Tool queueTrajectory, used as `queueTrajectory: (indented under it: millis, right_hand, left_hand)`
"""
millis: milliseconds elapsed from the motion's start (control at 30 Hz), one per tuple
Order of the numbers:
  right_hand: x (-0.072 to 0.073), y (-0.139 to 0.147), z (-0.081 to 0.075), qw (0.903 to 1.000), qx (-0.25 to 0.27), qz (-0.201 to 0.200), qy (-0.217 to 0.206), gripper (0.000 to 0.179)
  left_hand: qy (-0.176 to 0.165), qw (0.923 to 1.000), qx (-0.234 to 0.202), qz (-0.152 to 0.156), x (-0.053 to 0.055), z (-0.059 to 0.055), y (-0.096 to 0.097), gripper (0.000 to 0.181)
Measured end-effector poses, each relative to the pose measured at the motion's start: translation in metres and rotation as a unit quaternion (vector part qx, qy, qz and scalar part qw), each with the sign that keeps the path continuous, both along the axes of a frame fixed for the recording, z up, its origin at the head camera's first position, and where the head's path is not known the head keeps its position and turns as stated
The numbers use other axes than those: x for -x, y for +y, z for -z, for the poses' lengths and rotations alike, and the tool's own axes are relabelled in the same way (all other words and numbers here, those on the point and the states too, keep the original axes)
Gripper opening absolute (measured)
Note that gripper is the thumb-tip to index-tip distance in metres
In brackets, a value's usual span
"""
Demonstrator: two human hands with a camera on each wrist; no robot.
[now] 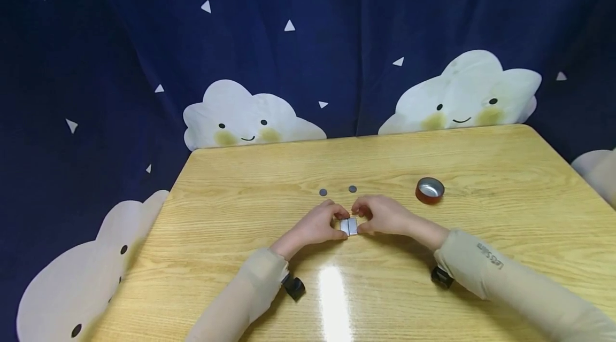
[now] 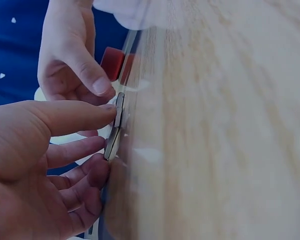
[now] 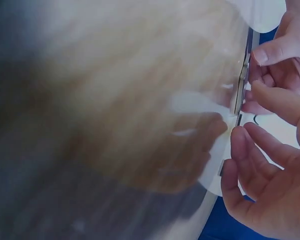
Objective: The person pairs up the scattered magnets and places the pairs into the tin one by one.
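Note:
Two flat silver rectangular pieces lie side by side on the table, a dark line between them: a left piece (image 1: pixel 344 226) and a right piece (image 1: pixel 353 226). The left hand (image 1: pixel 321 223) pinches the left piece between thumb and index finger at its near and far edges. In the left wrist view the pieces (image 2: pixel 118 112) show thin edges. Beside the right piece, the right hand (image 1: pixel 385 215) has its thumb (image 3: pixel 277 102) and fingers spread apart and loosely bent. Whether its thumb touches the piece, I cannot tell.
Two small dark grey discs, one left (image 1: pixel 323 192) and one right (image 1: pixel 353 189), lie beyond the hands. A round red tin (image 1: pixel 430 191) with a silver inside stands to the right. Behind the wooden table (image 1: pixel 240 181) hangs a dark blue curtain (image 1: pixel 337 37).

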State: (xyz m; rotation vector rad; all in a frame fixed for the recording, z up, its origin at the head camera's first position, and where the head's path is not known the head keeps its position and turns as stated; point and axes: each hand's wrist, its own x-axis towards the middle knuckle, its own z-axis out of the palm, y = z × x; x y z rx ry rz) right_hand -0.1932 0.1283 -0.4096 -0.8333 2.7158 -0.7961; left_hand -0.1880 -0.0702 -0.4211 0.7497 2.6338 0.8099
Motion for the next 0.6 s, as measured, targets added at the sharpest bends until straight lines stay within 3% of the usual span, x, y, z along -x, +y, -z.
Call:
queueTrajectory:
  millis: [233,600]
  right_hand:
    - [0.005,0.013,-0.001,0.9998,0.016,0.010,0.007,0.041]
    - [0.007,0.035,-0.012,0.9984,-0.006,0.048,0.028,0.041]
  left_hand:
    - [0.009,0.9998,0.012,0.013,0.001,0.000,0.003,0.042]
    - [0.032,0.9985,0.034,0.028,0.001,0.000,0.007,0.042]
